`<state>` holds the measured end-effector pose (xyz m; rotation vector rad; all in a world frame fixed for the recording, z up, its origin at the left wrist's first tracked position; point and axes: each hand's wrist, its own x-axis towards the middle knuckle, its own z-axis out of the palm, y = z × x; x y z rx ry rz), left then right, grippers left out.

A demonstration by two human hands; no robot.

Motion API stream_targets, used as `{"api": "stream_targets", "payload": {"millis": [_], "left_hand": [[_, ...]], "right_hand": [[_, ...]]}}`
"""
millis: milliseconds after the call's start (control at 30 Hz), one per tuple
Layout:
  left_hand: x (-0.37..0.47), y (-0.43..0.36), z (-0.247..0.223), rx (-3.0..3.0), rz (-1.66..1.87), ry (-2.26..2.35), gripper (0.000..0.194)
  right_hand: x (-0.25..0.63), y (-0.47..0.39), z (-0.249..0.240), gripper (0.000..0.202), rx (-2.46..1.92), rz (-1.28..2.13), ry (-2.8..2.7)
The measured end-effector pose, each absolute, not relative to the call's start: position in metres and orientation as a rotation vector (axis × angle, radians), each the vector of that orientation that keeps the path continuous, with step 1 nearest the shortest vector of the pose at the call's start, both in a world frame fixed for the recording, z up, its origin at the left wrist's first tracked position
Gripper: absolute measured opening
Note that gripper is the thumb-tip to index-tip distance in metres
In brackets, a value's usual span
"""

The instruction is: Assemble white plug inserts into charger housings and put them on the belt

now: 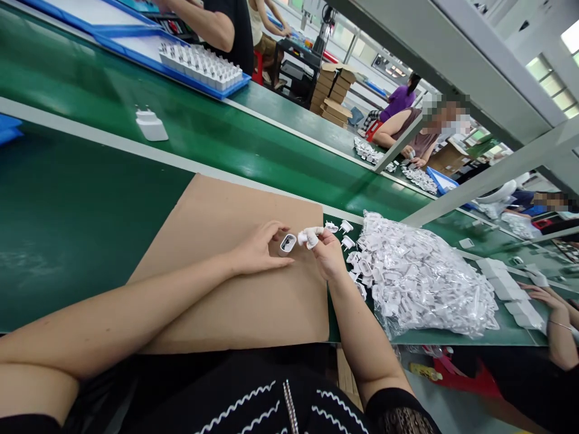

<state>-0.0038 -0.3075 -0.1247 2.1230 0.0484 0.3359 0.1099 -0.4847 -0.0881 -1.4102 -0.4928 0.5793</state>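
Left hand point(257, 250): fingers apart beside hollow, oval white case point(287, 244), on flat brown cardboard point(230, 307). Right hand point(330, 256): fingers clamped on small white piece point(303, 239).

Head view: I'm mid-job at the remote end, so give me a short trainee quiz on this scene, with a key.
1. Multiple choice. From the person's side, where is the clear bag as against the cardboard sheet?
A) to its left
B) to its right
C) on top of it

2. True or false? The left hand is open, while the right hand holds a small white piece.

3. Fill in the missing word. The lone white charger on the green surface beyond the sheet shows ____ pins.

Key: 1 B; 2 true; 3 two.
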Motion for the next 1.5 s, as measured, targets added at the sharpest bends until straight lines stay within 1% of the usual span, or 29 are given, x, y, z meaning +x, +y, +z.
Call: {"api": "stream_targets", "payload": {"millis": [33,100,167,200,233,367,500,633,733,867,1033,1200,1333,1367,1433,1500], "left_hand": [[-0.004,-0.308,-0.124,2.093,0.323,0.053,0.061],[-0.004,-0.308,-0.122,2.032,0.290,-0.022,0.046],[-0.003,-0.308,-0.121,1.978,0.272,-0.104,0.040],[-0.003,-0.307,-0.121,1.965,0.273,-0.104,0.040],[-0.003,-0.307,-0.121,1.958,0.276,-0.077,0.041],[0.000,-0.305,-0.122,1.949,0.256,-0.027,0.045],[0.001,-0.305,-0.121,1.944,0.270,-0.025,0.044],[0.001,-0.305,-0.120,1.929,0.255,-0.002,0.043],[0.001,-0.304,-0.120,1.927,0.249,-0.006,0.042],[0.001,-0.303,-0.121,1.929,0.250,-0.027,0.040],[0.001,-0.304,-0.122,1.870,0.246,-0.009,0.041],[0.000,-0.305,-0.120,1.825,0.190,0.027,0.045],[0.001,-0.306,-0.120,1.821,0.194,0.049,0.045],[0.001,-0.306,-0.120,1.818,0.200,0.047,0.044],[0.000,-0.309,-0.122,1.812,0.207,0.035,0.043],[-0.001,-0.313,-0.124,1.818,0.217,0.024,0.046]], "right_hand": [[0.109,-0.485,-0.088,0.036,-1.438,0.548,-0.538],[0.108,-0.486,-0.087,0.034,-1.543,0.404,-0.622],[0.108,-0.490,-0.084,0.044,-1.669,0.213,-0.711],[0.107,-0.492,-0.082,0.048,-1.718,0.144,-0.760],[0.106,-0.494,-0.081,0.047,-1.758,0.107,-0.811],[0.103,-0.498,-0.078,0.021,-1.874,0.089,-1.016],[0.100,-0.490,-0.085,0.025,-1.972,0.043,-1.211],[0.101,-0.484,-0.090,0.026,-2.017,0.031,-1.266],[0.099,-0.483,-0.090,0.025,-2.014,-0.020,-1.279],[0.098,-0.481,-0.090,0.023,-2.029,-0.001,-1.296],[0.099,-0.478,-0.091,0.020,-2.173,-0.023,-1.368],[0.101,-0.476,-0.093,0.030,-2.216,-0.084,-1.404],[0.094,-0.477,-0.098,0.029,-2.211,-0.082,-1.242],[0.092,-0.478,-0.100,0.032,-2.195,-0.090,-1.210],[0.088,-0.479,-0.105,0.042,-2.129,-0.073,-1.146],[0.087,-0.480,-0.109,0.059,-2.000,0.046,-1.039]]}}
